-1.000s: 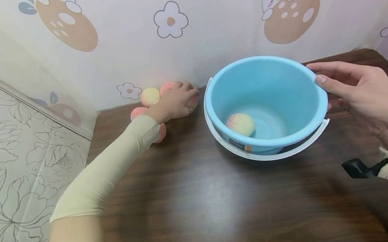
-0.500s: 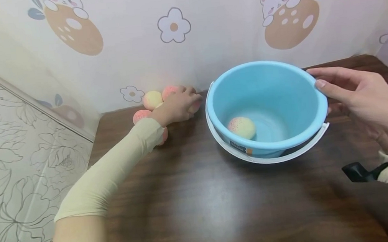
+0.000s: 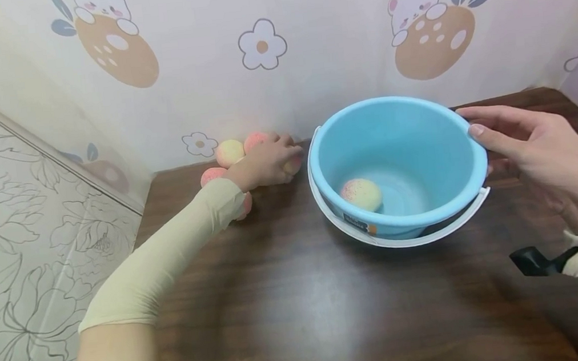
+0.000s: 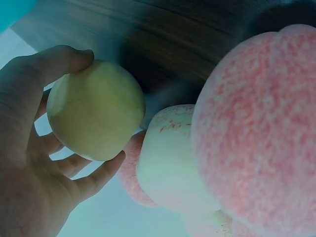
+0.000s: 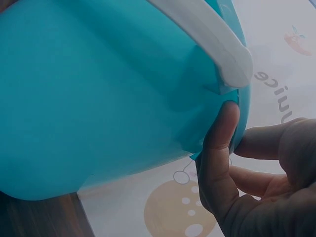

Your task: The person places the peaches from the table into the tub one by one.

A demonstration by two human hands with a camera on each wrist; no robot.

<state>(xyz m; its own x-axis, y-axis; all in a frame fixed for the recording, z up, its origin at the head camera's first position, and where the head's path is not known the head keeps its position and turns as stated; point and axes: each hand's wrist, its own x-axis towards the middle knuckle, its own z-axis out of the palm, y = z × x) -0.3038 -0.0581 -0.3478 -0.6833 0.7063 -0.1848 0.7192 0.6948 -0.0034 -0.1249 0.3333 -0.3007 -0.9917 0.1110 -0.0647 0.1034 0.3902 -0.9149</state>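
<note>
At the back of the table, my left hand (image 3: 269, 159) grips a peach (image 4: 96, 111) with thumb and fingers curled round it. In the left wrist view its pale yellow side shows. Several other peaches, pink-speckled (image 3: 213, 175) and yellow (image 3: 230, 152), are clustered by that hand and wrist, some partly hidden behind them. My right hand (image 3: 549, 149) pinches the rim of a light blue bucket (image 3: 404, 216), thumb on one side and fingers on the other. Inside the bucket lies one yellow peach (image 3: 361, 195) with pink speckles. The bucket's white handle (image 3: 403, 243) hangs down at the front.
The dark wooden table (image 3: 301, 317) extends in front of the bucket. A wall (image 3: 329, 45) with rabbit and flower prints rises directly behind. On the left stands a white panel (image 3: 11, 245) with flower line drawings. A black strap end (image 3: 536, 262) sticks out at my right wrist.
The head view has tilted up a little, so everything sits slightly lower in it. Both hands keep their holds on the peach and the bucket rim.
</note>
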